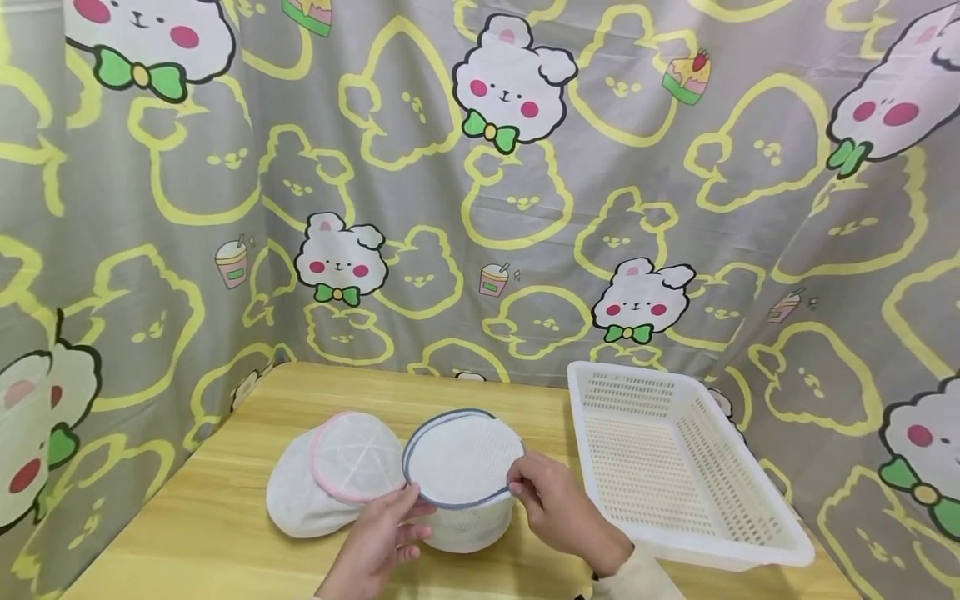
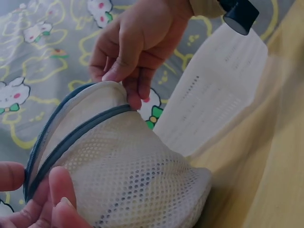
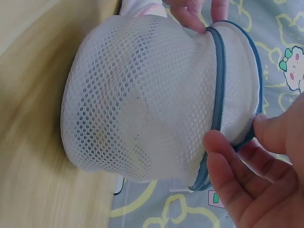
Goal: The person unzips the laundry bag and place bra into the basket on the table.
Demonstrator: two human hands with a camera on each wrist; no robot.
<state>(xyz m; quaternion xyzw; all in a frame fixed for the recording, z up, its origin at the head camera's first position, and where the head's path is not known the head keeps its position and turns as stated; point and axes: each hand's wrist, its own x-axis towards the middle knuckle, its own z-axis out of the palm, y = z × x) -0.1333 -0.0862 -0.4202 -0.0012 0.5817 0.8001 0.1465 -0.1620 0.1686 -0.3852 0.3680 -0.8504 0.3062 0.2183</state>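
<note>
A white mesh laundry bag point(image 1: 468, 529) with blue zipper trim stands on the table between my hands. Its round lid point(image 1: 465, 454) faces up, and in the left wrist view a gap shows between the two blue bands point(image 2: 78, 130). My left hand point(image 1: 381, 529) pinches the rim at the near left between thumb and fingers. On the right side, my right hand point(image 1: 555, 504) pinches the trim, its thumb and fingertips at the zipper band point(image 3: 217, 80). Left of the bag lies a second white bag point(image 1: 300, 492) with a pink-edged round top point(image 1: 363, 454).
A white perforated plastic basket point(image 1: 652, 533) sits on the right side of the wooden table point(image 1: 217, 533). Behind and beside the table hangs a grey curtain point(image 1: 420, 192) with cartoon rabbits and yellow outlines.
</note>
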